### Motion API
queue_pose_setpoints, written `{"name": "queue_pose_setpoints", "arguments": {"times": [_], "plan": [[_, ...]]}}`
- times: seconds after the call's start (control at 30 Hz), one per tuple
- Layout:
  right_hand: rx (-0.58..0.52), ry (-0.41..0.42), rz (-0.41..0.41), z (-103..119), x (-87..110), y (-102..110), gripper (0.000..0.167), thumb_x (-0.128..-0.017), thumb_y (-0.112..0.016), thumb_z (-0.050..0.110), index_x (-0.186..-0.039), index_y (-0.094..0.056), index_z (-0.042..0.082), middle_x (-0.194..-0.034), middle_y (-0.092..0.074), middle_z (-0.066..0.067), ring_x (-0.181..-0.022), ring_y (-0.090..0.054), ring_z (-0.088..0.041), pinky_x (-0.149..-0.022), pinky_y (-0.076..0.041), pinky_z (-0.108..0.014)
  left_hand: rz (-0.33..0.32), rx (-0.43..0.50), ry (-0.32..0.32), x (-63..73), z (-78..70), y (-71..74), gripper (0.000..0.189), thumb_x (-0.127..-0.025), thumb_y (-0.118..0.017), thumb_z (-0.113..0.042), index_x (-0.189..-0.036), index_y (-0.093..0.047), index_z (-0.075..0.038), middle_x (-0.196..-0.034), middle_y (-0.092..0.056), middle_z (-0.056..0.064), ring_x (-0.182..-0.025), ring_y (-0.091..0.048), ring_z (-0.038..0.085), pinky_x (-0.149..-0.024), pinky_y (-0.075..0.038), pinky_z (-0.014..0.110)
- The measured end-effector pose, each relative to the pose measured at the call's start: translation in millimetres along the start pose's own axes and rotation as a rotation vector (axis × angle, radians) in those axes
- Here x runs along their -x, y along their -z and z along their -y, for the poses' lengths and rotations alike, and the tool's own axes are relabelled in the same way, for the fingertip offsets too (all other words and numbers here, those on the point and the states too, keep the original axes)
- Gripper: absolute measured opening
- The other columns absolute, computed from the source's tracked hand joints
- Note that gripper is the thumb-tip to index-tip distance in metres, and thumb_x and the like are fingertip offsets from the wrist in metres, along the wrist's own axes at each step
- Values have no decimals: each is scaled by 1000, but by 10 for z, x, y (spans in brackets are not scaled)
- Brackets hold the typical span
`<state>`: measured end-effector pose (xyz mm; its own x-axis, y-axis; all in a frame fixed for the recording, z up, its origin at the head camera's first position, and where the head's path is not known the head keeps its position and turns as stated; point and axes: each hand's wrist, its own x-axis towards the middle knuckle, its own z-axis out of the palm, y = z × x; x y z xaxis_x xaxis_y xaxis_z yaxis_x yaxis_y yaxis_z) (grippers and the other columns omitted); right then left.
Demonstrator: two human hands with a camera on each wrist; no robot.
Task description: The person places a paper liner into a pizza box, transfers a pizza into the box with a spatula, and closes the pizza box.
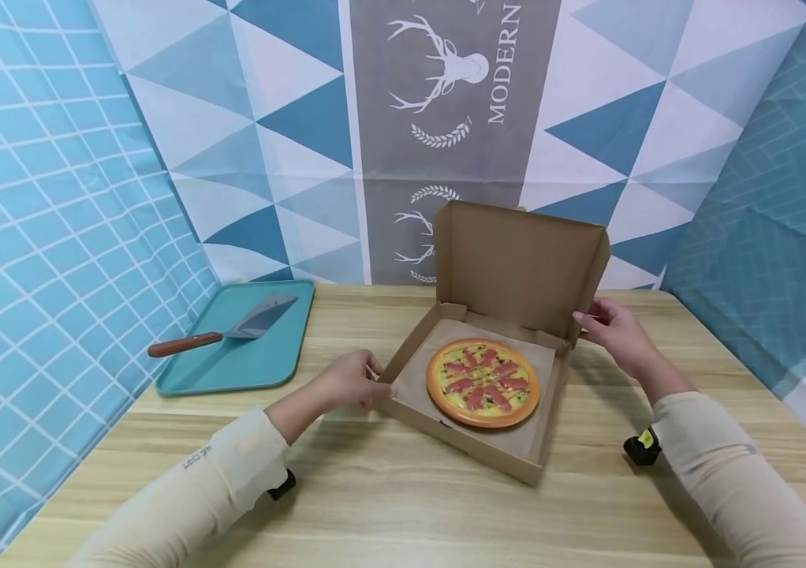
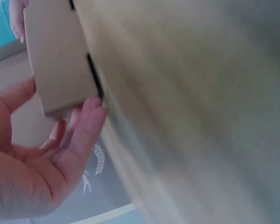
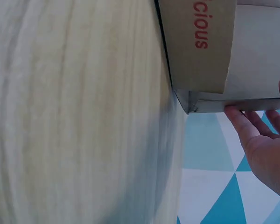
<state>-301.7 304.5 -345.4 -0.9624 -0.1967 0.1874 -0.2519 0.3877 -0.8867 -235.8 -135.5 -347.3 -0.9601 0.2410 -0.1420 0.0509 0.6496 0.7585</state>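
A cardboard pizza box [image 1: 470,451] lies on the table with its lid [image 1: 516,268] raised almost upright at the back. Inside, on brown paper, sits a round pizza [image 1: 484,384] with red strips on top. My left hand [image 1: 349,380] grips the box's left front corner; in the left wrist view its thumb and fingers [image 2: 86,126] lie on either side of the cardboard. On the other side, my right hand [image 1: 619,335] holds the lid's lower right edge between thumb and fingers. Red lettering shows on the box's side wall [image 3: 196,51] in the right wrist view.
At the left rear of the wooden table [image 1: 375,521] lies a teal tray [image 1: 282,371]. Across it rests a wide-bladed spatula [image 1: 186,344], its wooden handle reaching past the tray's left edge. Patterned cloth walls [image 1: 304,142] stand behind and at both sides.
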Motion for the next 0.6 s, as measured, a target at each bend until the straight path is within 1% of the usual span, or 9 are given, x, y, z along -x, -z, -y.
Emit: {"name": "queue_pose_setpoints", "arguments": {"times": [0.1, 0.17, 0.27, 0.37, 0.43, 0.5, 0.57, 0.6], "plan": [[15, -11, -15, 26, -16, -34, 60, -103, -48, 29, -144, -32, -12, -134, -42, -32, -122, -46, -38, -92, -50, -30, 45, -14, -21, -79, -66, 62, 48, -84, -78, -19, -118, -52, 3, -81, -63, 11, -62, -62, 21, -59, -55, 36], [32, -20, -20, 44, -37, -52, 60, -104, -47, 29, -144, -32, -13, -135, -42, -33, -124, -44, -41, -94, -49, -34, 70, 17, -41, -161, -143, 115, 53, -85, -76, -18, -124, -49, 6, -86, -63, 12, -66, -63, 22, -62, -56, 38], [53, -26, -19, 67, -99, -76, 60, -104, -47, 28, -145, -32, -13, -136, -42, -34, -127, -44, -43, -97, -44, -42, 54, 85, -70, -319, -270, 201, 54, -88, -73, -16, -129, -48, 9, -96, -62, 16, -79, -64, 25, -70, -57, 38], [63, -27, -11, 83, -176, -94, 58, -104, -46, 26, -144, -32, -13, -137, -42, -35, -127, -44, -44, -97, -43, -47, 6, 167, -74, -510, -382, 296, 50, -91, -68, -13, -129, -48, 10, -109, -60, 20, -92, -62, 27, -79, -56, 39], [71, -28, -8, 87, -221, -106, 56, -104, -47, 25, -143, -35, -13, -137, -42, -34, -127, -45, -44, -97, -43, -48, -29, 246, -68, -635, -439, 351, 47, -92, -65, -11, -130, -47, 10, -118, -58, 23, -101, -60, 31, -86, -54, 42], [82, -25, -11, 91, -251, -125, 55, -104, -47, 25, -141, -37, -13, -136, -44, -34, -126, -46, -44, -96, -43, -49, -51, 361, -73, -763, -489, 392, 46, -94, -63, -8, -133, -46, 10, -128, -54, 25, -110, -57, 34, -93, -50, 45], [95, -21, -19, 97, -274, -145, 53, -104, -47, 25, -140, -40, -13, -136, -45, -34, -124, -48, -44, -96, -43, -50, -75, 478, -88, -880, -536, 414, 50, -94, -62, -7, -137, -43, 10, -135, -49, 25, -120, -53, 36, -99, -45, 48], [100, -20, -24, 97, -288, -153, 53, -104, -47, 26, -138, -42, -13, -134, -46, -34, -123, -49, -44, -95, -44, -50, -91, 526, -103, -935, -556, 419, 53, -94, -62, -7, -140, -41, 9, -139, -46, 26, -124, -50, 37, -100, -44, 48]]}}
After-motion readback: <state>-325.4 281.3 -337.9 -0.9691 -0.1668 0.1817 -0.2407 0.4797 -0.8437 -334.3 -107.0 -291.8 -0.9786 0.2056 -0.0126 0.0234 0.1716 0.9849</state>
